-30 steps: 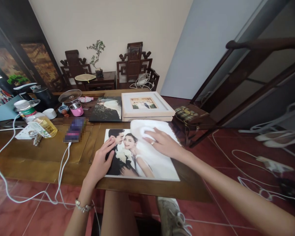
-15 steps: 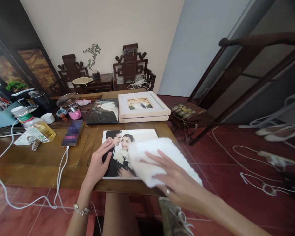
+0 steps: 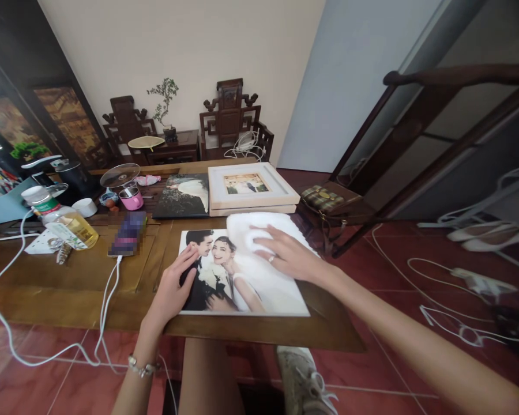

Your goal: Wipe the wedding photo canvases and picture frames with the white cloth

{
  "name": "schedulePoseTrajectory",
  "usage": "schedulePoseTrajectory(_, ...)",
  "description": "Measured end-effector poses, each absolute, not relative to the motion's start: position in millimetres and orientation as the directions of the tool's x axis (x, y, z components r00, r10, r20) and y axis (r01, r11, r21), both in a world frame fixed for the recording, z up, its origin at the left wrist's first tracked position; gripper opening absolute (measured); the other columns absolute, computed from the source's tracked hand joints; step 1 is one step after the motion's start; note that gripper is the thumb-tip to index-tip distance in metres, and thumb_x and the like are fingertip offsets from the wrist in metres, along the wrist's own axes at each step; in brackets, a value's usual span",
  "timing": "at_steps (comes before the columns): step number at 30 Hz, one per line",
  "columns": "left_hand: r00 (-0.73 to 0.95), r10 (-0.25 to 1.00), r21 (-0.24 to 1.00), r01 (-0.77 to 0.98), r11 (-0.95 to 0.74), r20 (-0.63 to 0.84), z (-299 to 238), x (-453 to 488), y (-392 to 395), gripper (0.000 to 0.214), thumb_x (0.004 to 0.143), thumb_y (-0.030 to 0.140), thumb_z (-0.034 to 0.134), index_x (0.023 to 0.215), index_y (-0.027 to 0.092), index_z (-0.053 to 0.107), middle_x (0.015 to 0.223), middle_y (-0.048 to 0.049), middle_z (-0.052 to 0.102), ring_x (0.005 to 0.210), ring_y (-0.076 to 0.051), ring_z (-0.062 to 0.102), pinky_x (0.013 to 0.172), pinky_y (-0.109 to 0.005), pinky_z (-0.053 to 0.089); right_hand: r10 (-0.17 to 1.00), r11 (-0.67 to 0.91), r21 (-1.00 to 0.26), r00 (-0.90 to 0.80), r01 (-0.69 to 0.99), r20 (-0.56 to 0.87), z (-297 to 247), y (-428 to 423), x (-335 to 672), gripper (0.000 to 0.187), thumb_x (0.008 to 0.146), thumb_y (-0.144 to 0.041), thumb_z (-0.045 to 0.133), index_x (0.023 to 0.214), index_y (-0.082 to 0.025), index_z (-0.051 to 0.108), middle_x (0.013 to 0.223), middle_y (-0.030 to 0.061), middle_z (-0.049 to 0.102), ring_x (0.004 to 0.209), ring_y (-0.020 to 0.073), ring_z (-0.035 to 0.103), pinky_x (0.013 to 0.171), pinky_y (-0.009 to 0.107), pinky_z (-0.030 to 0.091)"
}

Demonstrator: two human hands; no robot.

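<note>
A photo panel [image 3: 218, 288] showing a couple lies flat near the front edge of the wooden table. My left hand [image 3: 176, 285] rests on the panel's left side, fingers stretched out, pressing it with nothing held. Over the panel's upper right part lies a fluffy white cloth [image 3: 259, 222], reaching past the right edge. My right hand [image 3: 285, 253] grips the cloth, fingers pressed into it and bunching it slightly. The cloth hides the panel's top right corner.
Behind the panel are a dark photo panel [image 3: 184, 199] and stacked light frames [image 3: 251, 204]. To the left sit a phone [image 3: 127, 233] on a white cable, a bottle of yellow liquid [image 3: 80, 230] and a pink cup [image 3: 132, 200]. A plaid bag [image 3: 322, 199] is at right.
My right hand has moved the cloth away from me, up the panel, uncovering the panel's lower right part. My left hand stays in place.
</note>
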State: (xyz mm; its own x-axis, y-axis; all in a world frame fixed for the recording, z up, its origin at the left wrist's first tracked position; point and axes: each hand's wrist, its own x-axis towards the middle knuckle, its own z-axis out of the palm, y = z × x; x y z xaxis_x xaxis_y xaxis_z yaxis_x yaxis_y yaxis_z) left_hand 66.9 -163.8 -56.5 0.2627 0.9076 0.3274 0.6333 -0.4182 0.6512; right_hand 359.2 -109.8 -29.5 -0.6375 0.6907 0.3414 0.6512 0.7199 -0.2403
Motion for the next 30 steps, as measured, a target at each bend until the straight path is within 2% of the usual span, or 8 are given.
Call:
schedulePoseTrajectory(6, 0.225, 0.912, 0.650, 0.644, -0.403, 0.342, -56.3, 68.3, -164.5, 0.040, 0.092, 0.026, 0.046, 0.132, 0.018, 0.053, 0.143, -0.0075, 0.048, 0.135, -0.019, 0.041, 0.114, -0.040, 0.031, 0.691, 0.718, -0.252, -0.625, 0.648, 0.362, -37.2, -144.7, 362.0, 0.024, 0.088, -0.017, 0.045, 0.098, -0.015, 0.067, 0.130, 0.0191, 0.057, 0.132, 0.0311, 0.040, 0.109, 0.058, 0.028)
schedulePoseTrajectory(10, 0.221, 0.913, 0.652, 0.644, -0.401, 0.344, -56.3, 69.4, -164.5, 0.041, 0.092, 0.026, 0.046, 0.132, 0.018, 0.053, 0.143, -0.0074, 0.048, 0.135, -0.019, 0.041, 0.114, -0.039, 0.031, 0.618, 0.786, -0.255, -0.703, 0.563, 0.352, -38.0, -208.2, 365.7, 0.025, 0.078, -0.008, 0.048, 0.087, -0.020, 0.069, 0.138, 0.0113, 0.052, 0.138, 0.0300, 0.028, 0.110, 0.062, 0.022)
schedulePoseTrajectory(13, 0.232, 0.912, 0.652, 0.641, -0.405, 0.338, -57.0, 69.1, -164.1, 0.040, 0.092, 0.026, 0.046, 0.131, 0.018, 0.054, 0.143, -0.0074, 0.048, 0.135, -0.020, 0.040, 0.114, -0.040, 0.031, 0.547, 0.835, -0.263, -0.784, 0.484, 0.293, -32.4, -240.5, 367.4, 0.023, 0.072, -0.008, 0.051, 0.081, -0.022, 0.067, 0.144, 0.0050, 0.045, 0.140, 0.0305, 0.023, 0.111, 0.062, 0.022)
schedulePoseTrajectory(17, 0.255, 0.909, 0.648, 0.640, -0.414, 0.329, -56.8, 68.5, -163.8, 0.041, 0.093, 0.026, 0.045, 0.133, 0.017, 0.052, 0.144, -0.0083, 0.046, 0.136, -0.020, 0.038, 0.115, -0.040, 0.030, 0.520, 0.850, -0.253, -0.812, 0.461, 0.267, -26.8, -235.3, 369.4, 0.023, 0.074, -0.009, 0.051, 0.083, -0.022, 0.067, 0.141, 0.0061, 0.048, 0.138, 0.0288, 0.029, 0.110, 0.058, 0.028)
schedulePoseTrajectory(22, 0.257, 0.912, 0.651, 0.640, -0.408, 0.319, -54.6, 68.4, -164.3, 0.042, 0.093, 0.025, 0.044, 0.134, 0.017, 0.051, 0.145, -0.0087, 0.044, 0.137, -0.019, 0.037, 0.115, -0.040, 0.029, 0.628, 0.777, -0.223, -0.712, 0.588, 0.313, -28.8, -164.0, 367.2, 0.022, 0.088, -0.020, 0.047, 0.091, -0.017, 0.068, 0.140, 0.0189, 0.047, 0.130, 0.0306, 0.043, 0.105, 0.056, 0.036)
schedulePoseTrajectory(26, 0.259, 0.911, 0.660, 0.629, -0.411, 0.321, -53.8, 68.5, -164.7, 0.041, 0.093, 0.025, 0.044, 0.134, 0.021, 0.051, 0.145, -0.0067, 0.044, 0.137, -0.019, 0.037, 0.115, -0.042, 0.029, 0.667, 0.742, -0.214, -0.673, 0.635, 0.320, -27.5, -107.4, 358.8, 0.028, 0.093, -0.024, 0.041, 0.104, -0.016, 0.066, 0.129, 0.0173, 0.058, 0.125, 0.0326, 0.048, 0.101, 0.056, 0.040)
schedulePoseTrajectory(30, 0.251, 0.911, 0.665, 0.624, -0.410, 0.327, -54.7, 68.4, -164.8, 0.041, 0.093, 0.024, 0.045, 0.133, 0.021, 0.052, 0.144, -0.0068, 0.046, 0.136, -0.020, 0.038, 0.114, -0.043, 0.030, 0.678, 0.733, -0.211, -0.667, 0.647, 0.309, -24.3, -97.5, 351.5, 0.027, 0.093, -0.021, 0.042, 0.105, -0.017, 0.066, 0.124, 0.0146, 0.061, 0.124, 0.0330, 0.048, 0.101, 0.056, 0.040)
